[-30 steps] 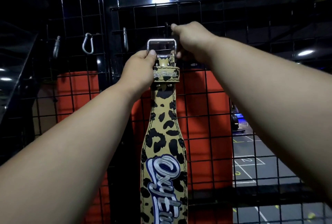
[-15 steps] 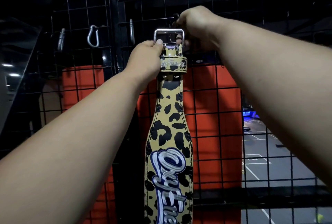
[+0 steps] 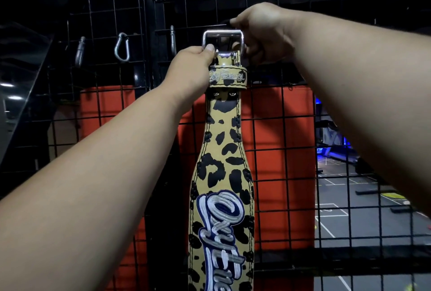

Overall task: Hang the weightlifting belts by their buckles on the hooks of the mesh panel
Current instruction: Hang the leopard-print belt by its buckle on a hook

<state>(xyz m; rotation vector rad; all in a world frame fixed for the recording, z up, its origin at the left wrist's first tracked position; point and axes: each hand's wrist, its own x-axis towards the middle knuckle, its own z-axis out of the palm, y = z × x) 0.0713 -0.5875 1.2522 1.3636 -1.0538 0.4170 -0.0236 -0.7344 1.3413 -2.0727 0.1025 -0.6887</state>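
Right now the person holds a leopard-print weightlifting belt (image 3: 221,162) up against the black mesh panel (image 3: 279,127), with both bare arms stretched forward and upward. The belt hangs straight down from its top end, flat in front of the wire grid, and its lower part runs out of the picture at the bottom. It is yellow with black spots and has big white and blue embroidered letters on the wide part.

At the top sits the metal buckle (image 3: 222,34), a shiny rectangular frame. The left hand (image 3: 191,64) grasps the left side of the buckle, with the thumb pressed on the lower left corner of the frame and the other fingers curled behind. The right hand (image 3: 261,34) is on the right side of the buckle, its fingers bent around the frame edge, and one finger reaches toward a dark hook (image 3: 225,22) just above the buckle. I cannot tell if the buckle is already on this hook, because the hand covers part of it.

To the left, on the neighbouring part of the mesh, a silver carabiner (image 3: 122,46) hangs, with another metal clip (image 3: 80,50) beside it. Behind the mesh stand orange-red pads (image 3: 268,116).
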